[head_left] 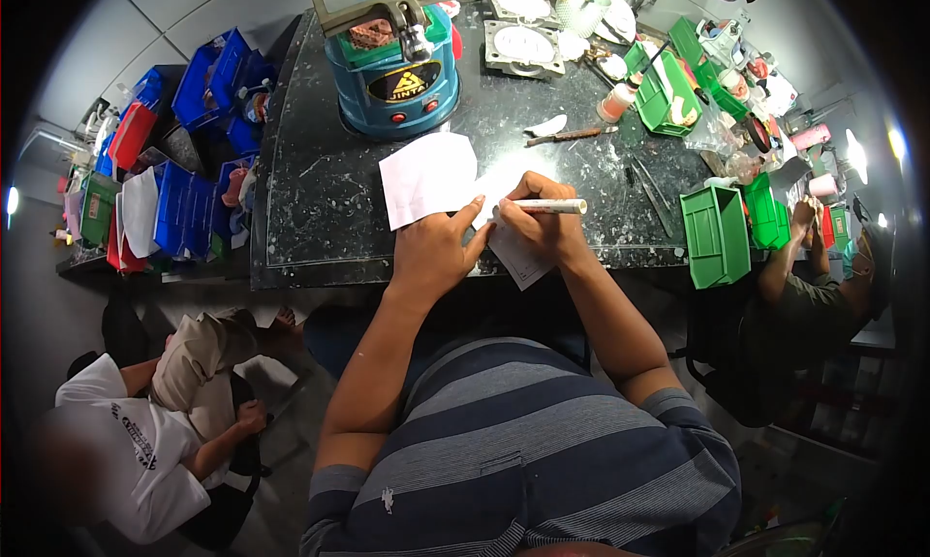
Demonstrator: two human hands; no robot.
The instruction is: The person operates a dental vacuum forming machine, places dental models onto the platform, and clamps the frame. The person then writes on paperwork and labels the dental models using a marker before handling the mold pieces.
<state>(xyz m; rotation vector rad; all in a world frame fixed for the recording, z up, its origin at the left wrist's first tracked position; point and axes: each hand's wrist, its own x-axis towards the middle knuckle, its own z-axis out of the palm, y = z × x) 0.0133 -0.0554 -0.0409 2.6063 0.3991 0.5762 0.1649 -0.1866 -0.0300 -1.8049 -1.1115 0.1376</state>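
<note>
Both of my hands rest on paper near the front edge of the dark, speckled workbench (320, 218). My right hand (544, 226) grips a thick, pale marker pen (557, 206), its tip end pointing left toward the paper. Beneath that hand lies a white slip (521, 261) with faint printed lines, its corner hanging over the front edge. My left hand (434, 252) lies flat with fingers extended at the lower edge of a pinkish-white sheet (429, 170), the index finger reaching the slip. Glare washes out the paper around the pen tip.
Behind the sheet stands a blue machine (387, 97) labelled JINTAI. Metal flask frames (523, 48) sit at the back. A white-tipped tool (547, 126), tweezers (654, 199) and green bins (715, 235) are rightward. Seated people flank me, one in a white shirt (131, 450), another in dark clothing (799, 315).
</note>
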